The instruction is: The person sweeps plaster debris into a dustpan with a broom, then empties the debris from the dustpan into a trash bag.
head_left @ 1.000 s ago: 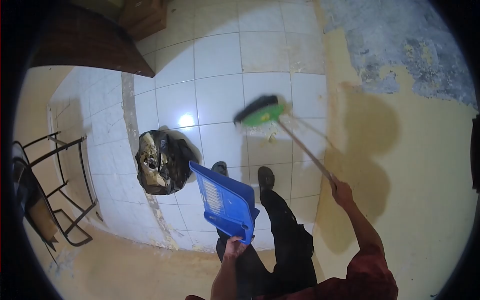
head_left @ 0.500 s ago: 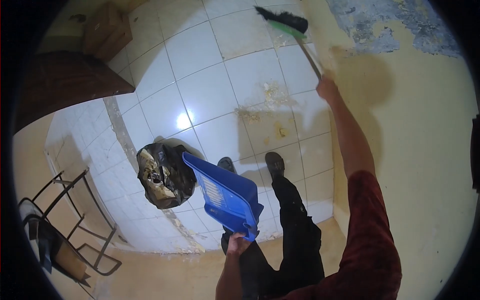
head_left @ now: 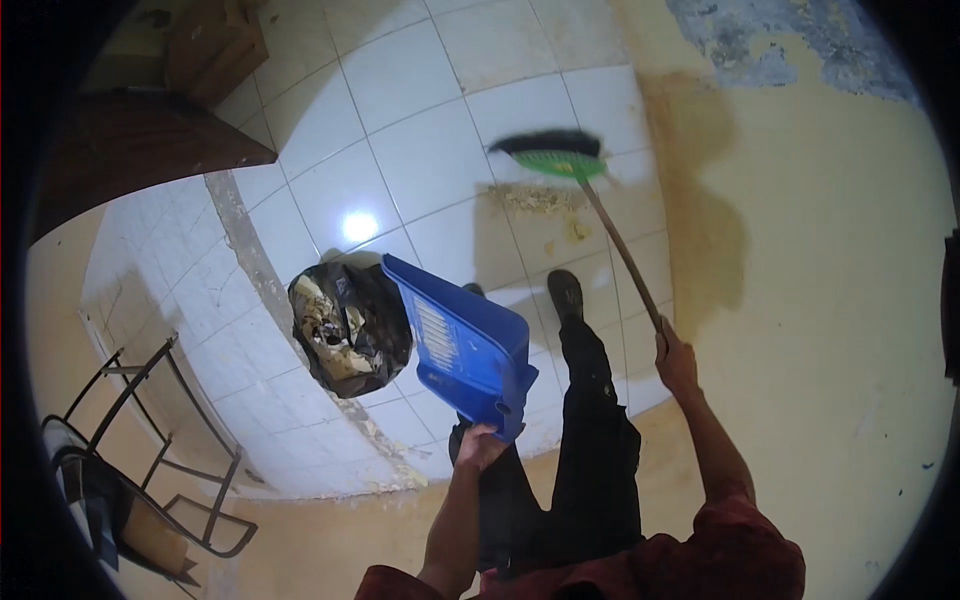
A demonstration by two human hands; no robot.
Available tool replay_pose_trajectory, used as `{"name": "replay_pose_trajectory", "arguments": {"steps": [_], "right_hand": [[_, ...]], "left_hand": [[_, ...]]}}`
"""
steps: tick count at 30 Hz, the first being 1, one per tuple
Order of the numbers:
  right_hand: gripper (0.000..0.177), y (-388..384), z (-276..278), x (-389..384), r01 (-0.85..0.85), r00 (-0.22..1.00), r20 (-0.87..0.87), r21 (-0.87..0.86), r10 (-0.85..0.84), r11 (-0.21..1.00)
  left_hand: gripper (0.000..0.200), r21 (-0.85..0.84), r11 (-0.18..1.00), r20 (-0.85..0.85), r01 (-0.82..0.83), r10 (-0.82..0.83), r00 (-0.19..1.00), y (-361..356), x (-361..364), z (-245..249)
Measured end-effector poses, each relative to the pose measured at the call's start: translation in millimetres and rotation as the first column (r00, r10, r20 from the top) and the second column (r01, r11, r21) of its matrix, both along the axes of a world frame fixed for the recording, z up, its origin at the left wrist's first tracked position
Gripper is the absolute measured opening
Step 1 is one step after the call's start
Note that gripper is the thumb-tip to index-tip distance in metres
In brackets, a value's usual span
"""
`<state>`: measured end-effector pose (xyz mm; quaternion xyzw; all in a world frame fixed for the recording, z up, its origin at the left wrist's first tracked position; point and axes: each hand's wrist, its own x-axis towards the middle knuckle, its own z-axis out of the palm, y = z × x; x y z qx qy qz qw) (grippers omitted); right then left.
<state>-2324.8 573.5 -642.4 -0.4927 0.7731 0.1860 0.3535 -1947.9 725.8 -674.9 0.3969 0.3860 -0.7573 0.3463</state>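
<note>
My left hand (head_left: 481,447) is closed round the handle end of a blue dustpan (head_left: 470,335), which hangs in front of my legs, above the floor. My right hand (head_left: 677,362) grips the wooden stick of a broom (head_left: 624,248). The broom's green head with dark bristles (head_left: 560,160) is slightly blurred and lies just beyond a strip of pale debris (head_left: 540,197) on the tiles. Left of the dustpan stands a black plastic bag (head_left: 375,310), its mouth open on broken pale scraps (head_left: 335,345).
At the lower left is a black metal frame (head_left: 150,440) with flat pieces on it. A dark brown wooden panel (head_left: 130,160) and cardboard boxes (head_left: 215,50) are at the upper left. A wall with peeling paint (head_left: 800,250) runs along the right.
My right hand has drawn the broom back toward me, so its head has come from the far tiles to the debris. My left hand still holds the dustpan.
</note>
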Motion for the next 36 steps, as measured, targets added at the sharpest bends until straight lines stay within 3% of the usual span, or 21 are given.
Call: {"name": "replay_pose_trajectory", "arguments": {"steps": [2, 4, 6, 8, 12, 17, 18, 20, 21, 23, 24, 26, 28, 31, 33, 34, 36], "right_hand": [[0.044, -9, -16, -3, -0.192, 0.98, 0.012, -0.217, 0.199, 0.957], [0.042, -47, -36, 11, -0.356, 0.933, -0.104, -0.121, 0.345, 0.927], [0.047, -76, -70, 18, -0.517, 0.856, -0.142, -0.2, 0.497, 0.832], [0.049, -99, -90, 21, -0.632, 0.771, -0.225, -0.153, 0.595, 0.76], [0.05, -61, -92, -25, -0.622, 0.769, -0.186, 0.005, 0.612, 0.783], [0.046, 14, -30, -104, -0.509, 0.823, -0.207, 0.145, 0.529, 0.849], [0.046, 25, -16, -109, -0.508, 0.823, -0.215, 0.134, 0.525, 0.851], [0.045, 47, 8, -116, -0.295, 0.953, -0.084, -0.038, 0.291, 0.955], [0.045, 58, 11, -123, -0.295, 0.954, -0.074, -0.038, 0.292, 0.955], [0.044, 78, 13, -142, -0.09, 0.988, 0.102, -0.261, 0.12, 0.961], [0.044, 84, 3, -156, -0.094, 0.986, 0.107, -0.259, 0.125, 0.961], [0.044, 84, -26, -183, -0.271, 0.946, 0.031, -0.471, 0.323, 0.839], [0.043, 65, -54, -200, -0.23, 0.955, 0.086, -0.386, 0.283, 0.893], [0.046, 20, -81, -188, -0.341, 0.94, -0.109, -0.285, 0.323, 0.896], [0.046, 0, -103, -181, -0.374, 0.927, -0.119, -0.227, 0.355, 0.899], [0.046, -13, -102, -164, -0.329, 0.939, -0.152, -0.147, 0.307, 0.933], [0.046, -19, -109, -145, -0.277, 0.947, -0.186, -0.058, 0.262, 0.959]], "left_hand": [[0.061, -0.01, 1.0, -0.018, 0.008, -0.008, 1.0, 5, 4, -1], [0.06, -0.013, 1.0, -0.035, 0.024, -0.024, 0.999, 18, 10, -2], [0.06, -0.025, 0.999, -0.049, 0.037, -0.038, 0.998, 29, 12, -5], [0.06, -0.051, 0.997, -0.047, 0.052, -0.054, 0.997, 33, 16, -10], [0.067, -0.11, 0.98, 0.072, 0.165, -0.158, 0.985, 64, 25, -29], [0.061, -0.135, 0.979, 0.068, 0.151, -0.143, 0.987, 48, -3, 3], [0.055, -0.129, 0.977, 0.089, 0.167, -0.157, 0.984, 41, -11, 7], [0.056, -0.152, 0.966, 0.164, 0.209, -0.184, 0.969, 53, -27, -7], [0.056, -0.159, 0.955, 0.236, 0.251, -0.21, 0.949, 62, -32, -13], [0.047, -0.133, 0.95, 0.323, 0.284, -0.229, 0.918, 62, -51, -30], [0.037, -0.078, 0.902, 0.402, 0.425, -0.362, 0.841, 69, -54, -54], [0.022, 0.03, 0.771, 0.515, 0.636, -0.557, 0.651, 61, -68, -93], [0.014, 0.114, 0.655, 0.565, 0.747, -0.661, 0.494, 51, -81, -137], [0.015, 0.167, 0.453, 0.568, 0.876, -0.77, 0.29, 48, -91, -216], [0.023, 0.184, 0.316, 0.607, 0.931, -0.781, 0.145, 41, -98, -252], [0.023, 0.187, 0.315, 0.6, 0.93, -0.787, 0.146, 40, -102, -267], [0.032, 0.258, 0.19, 0.668, 0.947, -0.743, -0.033, 38, -107, -295]]}}
